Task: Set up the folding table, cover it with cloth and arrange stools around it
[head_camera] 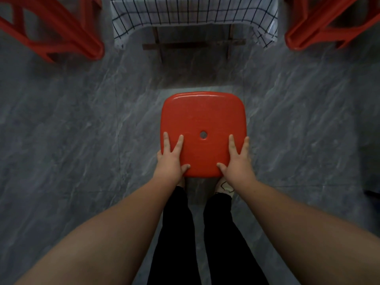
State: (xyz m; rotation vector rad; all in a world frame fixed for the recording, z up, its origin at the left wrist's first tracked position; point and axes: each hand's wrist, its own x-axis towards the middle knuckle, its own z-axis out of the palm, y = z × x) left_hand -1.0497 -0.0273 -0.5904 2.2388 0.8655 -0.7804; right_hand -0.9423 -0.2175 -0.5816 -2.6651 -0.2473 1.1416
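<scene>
A red plastic stool (203, 118) with a square seat and a small centre hole stands on the grey floor in front of my legs. My left hand (171, 159) holds its near left corner, with two fingers and the thumb on the seat and the others over the side edge. At the near right corner, my right hand (236, 159) holds it the same way. The folding table (193, 45) is just beyond the stool, draped in a white cloth with a dark grid (193, 13). Its dark legs show below the cloth.
Two more red stools flank the table, one at the top left (61, 31) and one at the top right (320, 27). Grey marble-patterned floor (82, 130) spreads on both sides. A dark object sits at the right edge (372, 171).
</scene>
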